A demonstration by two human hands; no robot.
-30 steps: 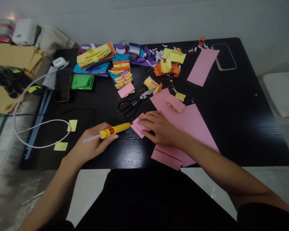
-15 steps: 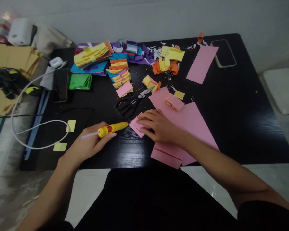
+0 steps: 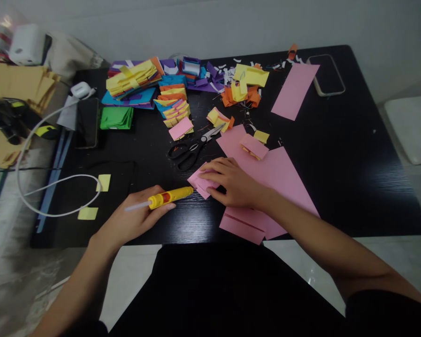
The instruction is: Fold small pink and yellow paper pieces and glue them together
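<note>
A yellow hot glue gun [image 3: 170, 197] with a clear glue stick at its back lies in my left hand [image 3: 136, 217], the fingers closed round it. Its nozzle points right, at the lower left edge of a small folded pink paper [image 3: 199, 180]. My right hand [image 3: 233, 182] holds that paper down on the table, with bent fingers covering its right part. Just beyond lie black-handled scissors [image 3: 192, 149], blades partly over a small yellow and orange paper piece [image 3: 219, 119]. Larger pink sheets [image 3: 287, 187] lie under and beside my right forearm.
A row of folded colored papers [image 3: 173, 100] and a yellow bundle [image 3: 133, 79] stand at the back. Green folded papers [image 3: 117, 118], a dark phone [image 3: 87, 124] and a looped white cable [image 3: 59, 215] are on the left. Another phone [image 3: 326, 77] lies back right, near paper scraps [image 3: 228, 77].
My left hand has moved the glue gun slightly right and toward me, so its nozzle has shifted along the folded pink paper's lower left edge. My right hand stays in place.
</note>
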